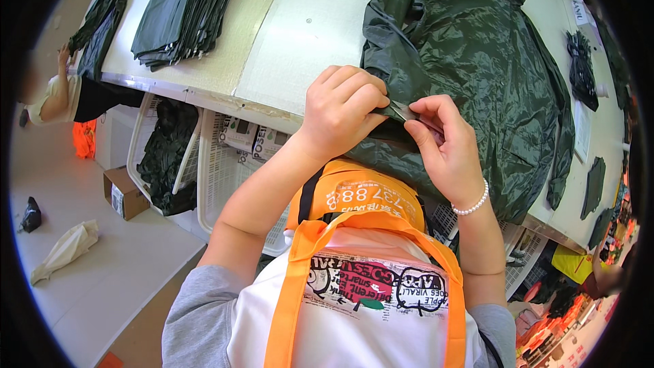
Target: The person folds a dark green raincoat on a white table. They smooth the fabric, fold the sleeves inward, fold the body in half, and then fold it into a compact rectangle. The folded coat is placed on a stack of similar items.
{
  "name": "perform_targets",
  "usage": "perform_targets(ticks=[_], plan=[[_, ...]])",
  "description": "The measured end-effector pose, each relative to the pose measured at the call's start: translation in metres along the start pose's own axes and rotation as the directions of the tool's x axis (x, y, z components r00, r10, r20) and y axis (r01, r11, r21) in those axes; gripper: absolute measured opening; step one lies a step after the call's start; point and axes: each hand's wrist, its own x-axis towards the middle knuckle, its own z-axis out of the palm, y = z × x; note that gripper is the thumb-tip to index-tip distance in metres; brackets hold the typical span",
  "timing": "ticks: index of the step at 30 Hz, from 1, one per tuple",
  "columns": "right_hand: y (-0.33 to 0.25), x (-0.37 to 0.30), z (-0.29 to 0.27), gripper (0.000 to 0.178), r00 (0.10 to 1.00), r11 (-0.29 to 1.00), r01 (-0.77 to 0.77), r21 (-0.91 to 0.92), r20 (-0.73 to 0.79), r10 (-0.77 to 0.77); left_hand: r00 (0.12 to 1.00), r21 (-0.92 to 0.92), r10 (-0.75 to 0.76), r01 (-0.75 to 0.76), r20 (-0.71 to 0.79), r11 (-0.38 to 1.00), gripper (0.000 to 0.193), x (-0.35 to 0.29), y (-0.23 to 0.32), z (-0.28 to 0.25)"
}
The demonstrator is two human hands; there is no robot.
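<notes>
A dark green, shiny raincoat (477, 68) lies spread on the table, its near edge drawn up in front of my body. My left hand (344, 110) is closed, its fingers pinching an edge of the raincoat. Close beside it, my right hand (446, 153), with a beaded bracelet on the wrist, grips small thread snips (403, 111). Their metal blades point at the cloth by my left fingertips. My right fingers cover most of the snips' handle.
A stack of folded dark green garments (185, 13) sits on the table (286, 48) at far left. Under the table edge are white baskets (211, 191), one with dark cloth. A cardboard box (126, 193) stands on the floor. Another person (61, 92) is at the left, and a hand shows at far right.
</notes>
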Motion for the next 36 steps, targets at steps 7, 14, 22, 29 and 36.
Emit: perform_targets(ticks=[7,14,22,29,36], plan=[[-0.001,0.005,0.002,0.017,0.990,0.978,-0.048,0.201,-0.118,0.073,1.000,-0.002,0.001,-0.001,-0.025,1.000,0.029,-0.003,-0.003,-0.004],[-0.002,0.018,0.007,0.022,0.999,0.999,0.049,-0.022,0.003,-0.049,0.998,0.048,0.056,-0.055,-0.014,0.997,0.030,-0.002,-0.002,0.000],[0.016,0.025,0.016,0.008,0.954,0.999,-0.014,-0.030,-0.301,0.004,0.999,0.045,0.030,-0.031,0.027,0.998,0.028,-0.007,-0.001,0.002],[0.005,0.016,0.003,0.010,0.998,1.000,-0.023,0.020,-0.065,0.024,0.999,0.070,0.034,-0.035,0.022,0.997,0.027,-0.006,-0.004,0.002],[0.012,0.012,0.012,0.019,0.991,0.990,0.119,-0.081,-0.058,-0.124,0.999,0.064,0.014,-0.017,0.050,0.998,0.028,-0.005,-0.003,0.005]])
